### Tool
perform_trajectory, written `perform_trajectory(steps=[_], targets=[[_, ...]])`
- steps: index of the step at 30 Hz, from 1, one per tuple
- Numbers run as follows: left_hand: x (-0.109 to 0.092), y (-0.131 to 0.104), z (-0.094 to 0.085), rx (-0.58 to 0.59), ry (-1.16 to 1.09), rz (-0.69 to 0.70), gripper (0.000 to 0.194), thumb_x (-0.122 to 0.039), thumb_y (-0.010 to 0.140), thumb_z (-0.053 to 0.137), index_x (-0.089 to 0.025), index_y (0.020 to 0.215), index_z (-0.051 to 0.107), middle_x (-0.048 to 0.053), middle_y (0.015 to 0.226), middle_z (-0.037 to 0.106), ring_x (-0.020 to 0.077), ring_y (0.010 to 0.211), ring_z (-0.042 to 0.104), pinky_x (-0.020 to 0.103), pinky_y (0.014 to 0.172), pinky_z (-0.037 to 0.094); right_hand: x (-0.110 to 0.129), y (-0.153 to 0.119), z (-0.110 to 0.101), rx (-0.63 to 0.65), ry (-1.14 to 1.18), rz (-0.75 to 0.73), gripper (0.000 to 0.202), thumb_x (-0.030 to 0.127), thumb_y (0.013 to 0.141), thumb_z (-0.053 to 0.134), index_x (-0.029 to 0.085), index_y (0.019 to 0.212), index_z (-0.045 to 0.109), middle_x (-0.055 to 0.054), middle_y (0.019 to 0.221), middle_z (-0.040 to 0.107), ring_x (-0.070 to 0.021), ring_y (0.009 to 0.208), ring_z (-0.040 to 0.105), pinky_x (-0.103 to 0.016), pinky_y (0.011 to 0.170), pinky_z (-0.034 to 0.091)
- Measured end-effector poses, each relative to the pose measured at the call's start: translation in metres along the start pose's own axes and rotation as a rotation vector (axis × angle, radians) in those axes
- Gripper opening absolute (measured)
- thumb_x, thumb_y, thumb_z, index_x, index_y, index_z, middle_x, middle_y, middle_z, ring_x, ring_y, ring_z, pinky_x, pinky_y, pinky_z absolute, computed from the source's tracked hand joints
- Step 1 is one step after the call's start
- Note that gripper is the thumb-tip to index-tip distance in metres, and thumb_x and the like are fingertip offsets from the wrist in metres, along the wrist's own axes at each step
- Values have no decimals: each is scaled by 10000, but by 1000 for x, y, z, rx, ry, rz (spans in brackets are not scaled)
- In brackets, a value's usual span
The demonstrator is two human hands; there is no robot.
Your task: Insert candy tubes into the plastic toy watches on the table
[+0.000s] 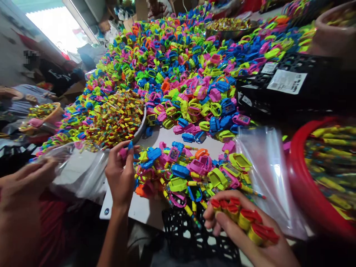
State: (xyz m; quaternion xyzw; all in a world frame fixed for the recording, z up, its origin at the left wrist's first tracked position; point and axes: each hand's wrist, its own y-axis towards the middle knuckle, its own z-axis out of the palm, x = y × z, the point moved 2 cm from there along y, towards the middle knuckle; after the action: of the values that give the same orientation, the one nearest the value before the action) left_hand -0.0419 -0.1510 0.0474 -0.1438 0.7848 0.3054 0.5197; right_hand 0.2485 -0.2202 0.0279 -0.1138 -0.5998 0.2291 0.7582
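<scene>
My left hand [120, 174] is raised over the white table's edge [139, 209], pinching a small toy piece with a blue tip and a pink part. My right hand [244, 230] sits low at the front, closed around a bundle of several yellow tubes with red caps [247, 217]. Between my hands lies a small heap of toy watches with candy sticks [191, 174] in blue, pink, yellow-green and orange. A black plastic crate [189, 237] is below the table edge by my right hand.
A huge pile of coloured toy watches [178, 70] covers the far table. A bowl of candy sticks [116, 118] stands left, clear plastic bags [267, 174] right, a red basin [314, 193] of sticks far right, black crates [294, 85] behind. Another person's blurred hand [26, 185] is at the left.
</scene>
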Motion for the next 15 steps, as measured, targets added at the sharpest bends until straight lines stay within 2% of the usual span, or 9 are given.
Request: perform_trajectory(steps=[2, 4, 6, 9, 11, 15], targets=[[-16, -17, 8, 35, -280, -111, 340, -406, 939, 850, -269, 1218, 711, 23, 1003, 777, 184, 917, 764, 232, 736, 606, -1, 0, 6, -16, 91, -25, 427, 637, 916, 826, 250, 1077, 744, -65, 842, 807, -208, 745, 776, -253, 733, 630], [-30, -39, 23, 183, -598, -340, 335, -456, 933, 854, -273, 1172, 709, 0, 876, 756, 157, 767, 747, 195, 600, 581, 0, -1, 14, 0, 179, -60, 408, 610, 944, 813, 263, 1134, 711, -17, 785, 771, -165, 700, 748, -227, 738, 595], [-42, -63, 38, 307, -738, -519, 366, -519, 926, 853, -260, 1145, 713, -11, 777, 713, 150, 666, 717, 180, 499, 554, 0, -1, 21, 43, 255, -62, 389, 579, 964, 801, 269, 1169, 687, -10, 808, 767, -164, 711, 745, -234, 735, 582], [-53, -91, 56, 400, -913, -710, 330, -433, 893, 915, -253, 1099, 732, -39, 745, 686, 89, 617, 672, 103, 487, 532, 4, -1, 23, 37, 293, -63, 376, 544, 934, 836, 268, 1143, 687, -7, 810, 734, -154, 683, 675, -229, 673, 543], [-57, -101, 65, 424, -1043, -786, 297, -358, 871, 946, -256, 1057, 740, -54, 741, 686, 54, 616, 655, 53, 516, 520, 9, -1, 20, -6, 298, -81, 354, 516, 907, 862, 266, 1100, 700, 0, 790, 698, -145, 672, 612, -217, 643, 504], [-63, -107, 74, 450, -1127, -785, 277, -293, 854, 960, -256, 1020, 741, -57, 724, 690, 46, 620, 657, 42, 554, 528, 13, -1, 16, -41, 369, -68, 305, 472, 892, 868, 271, 1056, 709, 3, 757, 673, -176, 730, 622, -233, 661, 491]])
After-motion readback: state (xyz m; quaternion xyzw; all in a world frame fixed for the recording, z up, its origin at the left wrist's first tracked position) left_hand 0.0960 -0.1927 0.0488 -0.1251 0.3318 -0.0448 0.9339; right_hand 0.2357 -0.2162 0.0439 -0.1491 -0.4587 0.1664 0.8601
